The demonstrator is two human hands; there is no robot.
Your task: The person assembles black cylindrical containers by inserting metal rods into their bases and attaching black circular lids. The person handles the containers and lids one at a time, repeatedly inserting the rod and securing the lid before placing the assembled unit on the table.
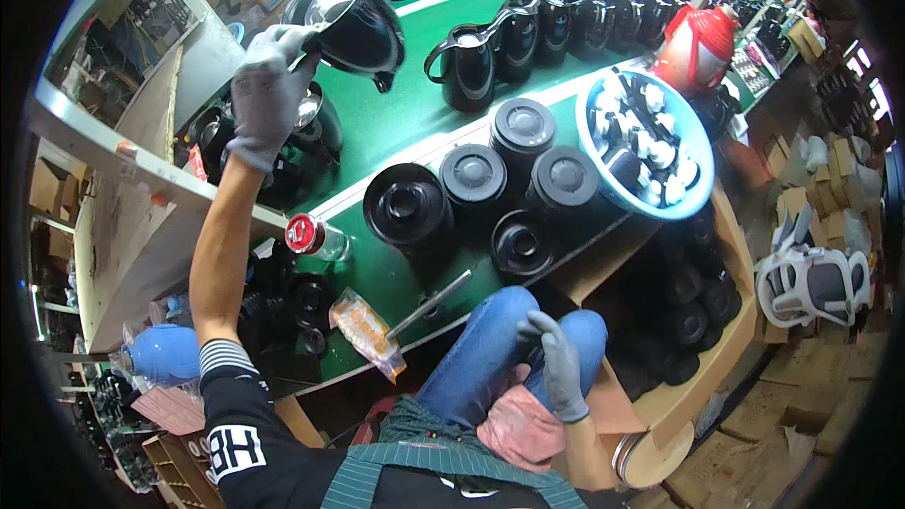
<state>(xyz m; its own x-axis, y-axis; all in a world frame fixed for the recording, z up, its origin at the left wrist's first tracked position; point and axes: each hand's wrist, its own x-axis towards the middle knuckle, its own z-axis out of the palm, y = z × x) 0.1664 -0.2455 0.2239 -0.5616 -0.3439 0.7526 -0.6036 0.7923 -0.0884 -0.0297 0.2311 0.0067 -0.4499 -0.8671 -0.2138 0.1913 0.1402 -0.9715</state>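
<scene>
Gloved left hand [267, 104] grips one black jug [368, 36]; right hand [561, 368], fingers loosely extended, hovers over jeans [476, 339] (white lettering [236, 449] marks the left sleeve [236, 405]); between them, five round black parts [473, 172].

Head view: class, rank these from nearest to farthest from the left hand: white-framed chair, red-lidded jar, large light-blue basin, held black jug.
1. Black jug, held in the left hand.
2. Red-lidded jar, lower in the picture.
3. Large light-blue basin, right of the jar.
4. White-framed chair, far right.

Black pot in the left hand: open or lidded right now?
Open; the black pot shows its shiny silvery interior through an uncovered mouth.
</scene>
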